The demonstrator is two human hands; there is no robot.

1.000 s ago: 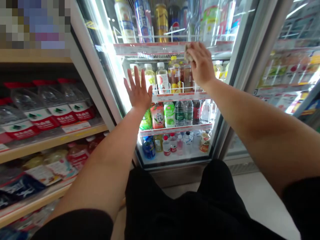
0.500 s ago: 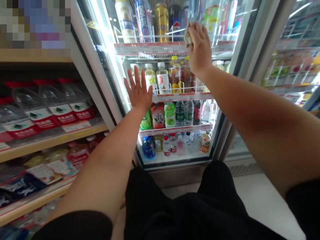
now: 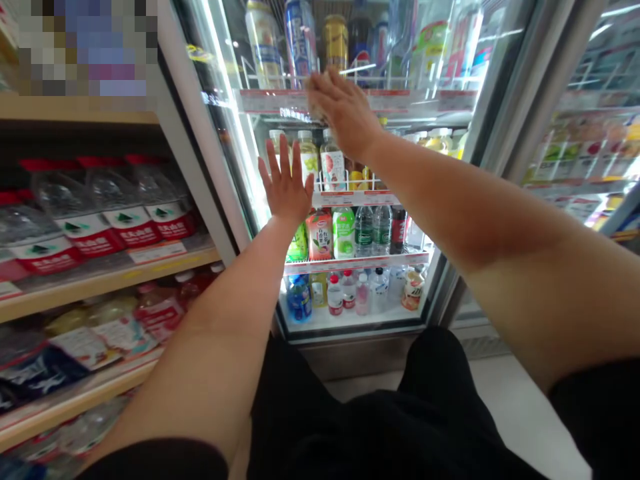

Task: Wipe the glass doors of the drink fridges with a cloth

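Note:
A glass cooler door (image 3: pixel 430 110) stands in front of me, closed, with lit shelves of drinks behind it. My left hand (image 3: pixel 287 183) lies flat toward the glass with its fingers spread and nothing in it. Higher up, my right hand (image 3: pixel 345 113) presses a greyish-beige cloth (image 3: pixel 316 100) toward the glass, level with the top shelf's price strip. Most of the cloth is hidden under the fingers. Behind the hands are cans, among them a gold can (image 3: pixel 336 41), and a white-capped bottle (image 3: pixel 333 160).
On the left, a wooden shelf (image 3: pixel 200 259) bears large red-capped water bottles (image 3: pixel 115 193). The cooler's metal frame (image 3: pixel 543 87) separates this door from another cooler section on the right. My knees (image 3: pixel 435 360) are close to the cooler's base.
My right hand has swept left across the glass with the cloth, from the middle right to above my left hand. My left hand keeps its place on the door; the view has shifted slightly.

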